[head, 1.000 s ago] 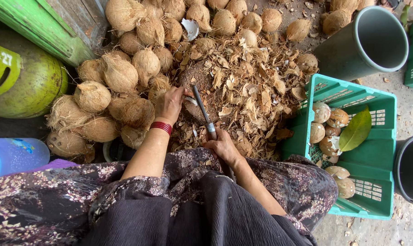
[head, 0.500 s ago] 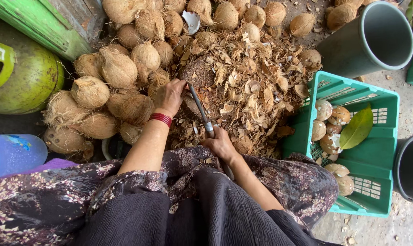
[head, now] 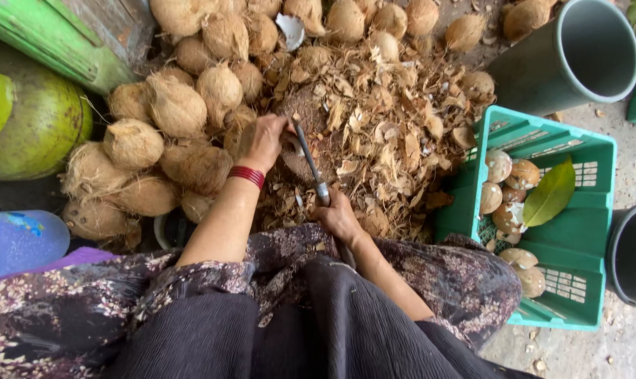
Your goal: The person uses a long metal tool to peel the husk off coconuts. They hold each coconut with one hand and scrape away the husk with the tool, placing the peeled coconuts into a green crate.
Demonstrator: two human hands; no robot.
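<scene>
Left hand (head: pixel 263 140) presses on a coconut (head: pixel 300 133) at the middle of the husk pile (head: pixel 381 133), fingers curled over its left side, grip on it. Right hand (head: pixel 338 216) is clamped on the handle of a knife (head: pixel 311 163), blade angled far onto that coconut. One red bangle (head: pixel 246 175) sits on the left wrist.

Roughly twenty husked coconuts (head: pixel 174 105) are heaped left and far; exact count unclear, several overlap or are cut off at the top edge. One green crate (head: pixel 578 231) at right holds about eight peeled pieces (head: pixel 507 189) and one leaf (head: pixel 551 193). Two grey buckets: one (head: pixel 578 56) far right, one (head: pixel 630 253) cut off at the right edge. One green cylinder (head: pixel 30 119) and one blue bottle (head: pixel 16 238) are partly cropped at left.
</scene>
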